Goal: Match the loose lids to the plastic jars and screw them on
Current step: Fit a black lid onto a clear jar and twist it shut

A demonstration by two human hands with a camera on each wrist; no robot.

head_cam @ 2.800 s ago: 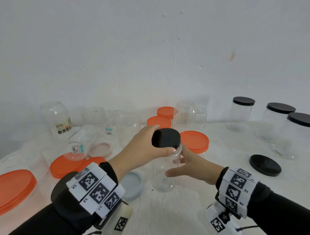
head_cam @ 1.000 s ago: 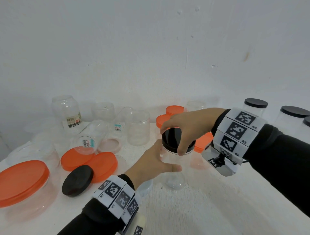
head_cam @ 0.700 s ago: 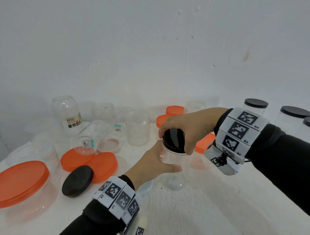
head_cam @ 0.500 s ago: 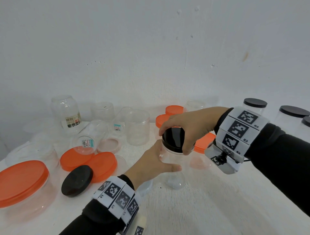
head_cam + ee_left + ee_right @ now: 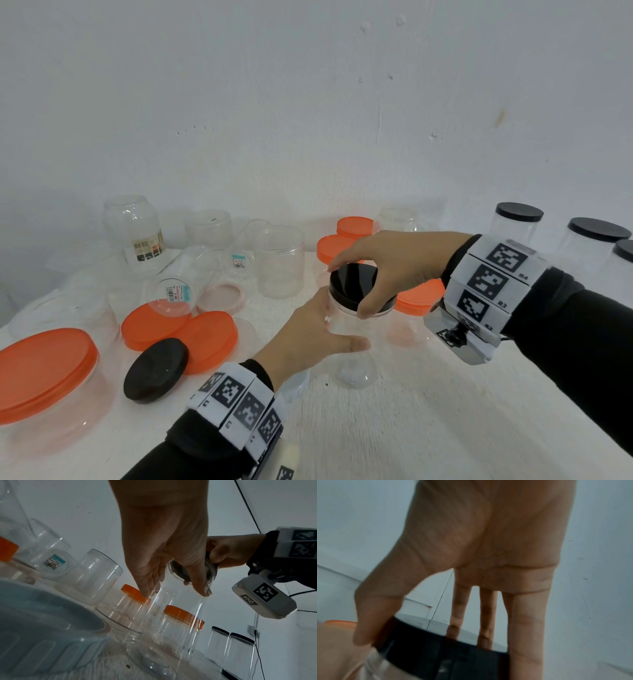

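Hands have swapped roles since the lid went on: my right hand [image 5: 387,270] now grips the black lid [image 5: 352,284], twisting; left hand [image 5: 305,339] clasps the jar [image 5: 352,359]. Threading looks underway.

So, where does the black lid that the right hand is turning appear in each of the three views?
Head: the black lid sits centre frame on the clear jar, under the right hand.
Left wrist: upper right of centre, seen from below through the jar's neck, behind the left hand.
Right wrist: a dark band along the bottom.
Shared landmark: the right thumb on the lid's rim.
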